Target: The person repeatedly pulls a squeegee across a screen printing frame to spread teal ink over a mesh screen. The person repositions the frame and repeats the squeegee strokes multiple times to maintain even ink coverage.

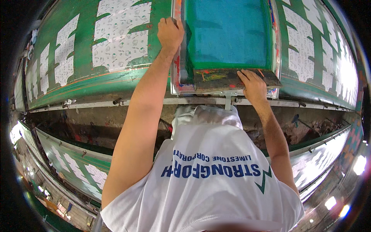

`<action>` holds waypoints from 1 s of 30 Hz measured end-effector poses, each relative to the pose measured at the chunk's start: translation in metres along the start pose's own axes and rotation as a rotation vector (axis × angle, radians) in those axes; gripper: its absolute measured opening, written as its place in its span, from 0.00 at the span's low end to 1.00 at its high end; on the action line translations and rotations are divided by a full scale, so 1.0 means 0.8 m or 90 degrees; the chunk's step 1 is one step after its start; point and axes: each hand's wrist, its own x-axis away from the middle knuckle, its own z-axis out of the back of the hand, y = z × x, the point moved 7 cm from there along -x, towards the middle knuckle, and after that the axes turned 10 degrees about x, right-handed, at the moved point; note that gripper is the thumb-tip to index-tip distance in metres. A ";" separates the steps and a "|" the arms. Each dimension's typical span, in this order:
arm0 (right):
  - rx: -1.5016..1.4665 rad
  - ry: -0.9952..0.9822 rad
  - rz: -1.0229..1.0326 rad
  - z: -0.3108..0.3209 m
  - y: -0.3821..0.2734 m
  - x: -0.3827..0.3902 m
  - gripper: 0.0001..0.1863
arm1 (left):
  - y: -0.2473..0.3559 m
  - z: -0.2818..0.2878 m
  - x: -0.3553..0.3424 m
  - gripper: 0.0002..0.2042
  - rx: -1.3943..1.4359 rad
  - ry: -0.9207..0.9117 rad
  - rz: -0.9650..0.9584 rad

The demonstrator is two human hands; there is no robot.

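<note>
A screen printing frame (pixel 176 58) with blue mesh (pixel 232 34) lies on the green table in front of me. My left hand (pixel 170 34) is closed at the frame's far left edge, knuckles up; its fingertips are partly hidden. Across the near end of the frame rests a wide, dark squeegee (pixel 216 79) smeared with yellow and red paint. My right hand (pixel 253 86) grips its right half, fingers over the top and thumb out of sight. White printed fabric pieces (pixel 121 40) lie flat to the left of the frame.
More white fabric pieces (pixel 301 50) lie to the frame's right. A metal rail (pixel 143 102) runs along the table's near edge, with a bracket (pixel 228 101) below the frame. Behind me stands another green table (pixel 58 145) with white pieces, across a narrow aisle.
</note>
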 end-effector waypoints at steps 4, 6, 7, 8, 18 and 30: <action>0.012 0.000 -0.030 -0.001 0.001 -0.036 0.36 | -0.006 -0.004 -0.004 0.11 0.025 0.007 -0.007; 0.018 0.008 -0.037 -0.002 0.015 -0.079 0.40 | -0.006 -0.004 -0.003 0.09 0.019 0.006 -0.006; 0.020 0.024 -0.041 -0.002 0.025 -0.106 0.39 | -0.004 -0.002 -0.004 0.09 0.027 0.012 -0.015; 0.021 0.037 -0.045 -0.003 0.037 -0.136 0.39 | -0.002 0.000 -0.003 0.08 0.034 0.009 -0.021; 0.049 0.068 -0.072 0.005 0.170 -0.445 0.22 | 0.003 0.000 -0.008 0.09 -0.014 -0.043 0.069; 0.073 0.026 -0.022 0.001 0.185 -0.471 0.24 | 0.006 0.003 -0.004 0.10 -0.042 -0.008 0.041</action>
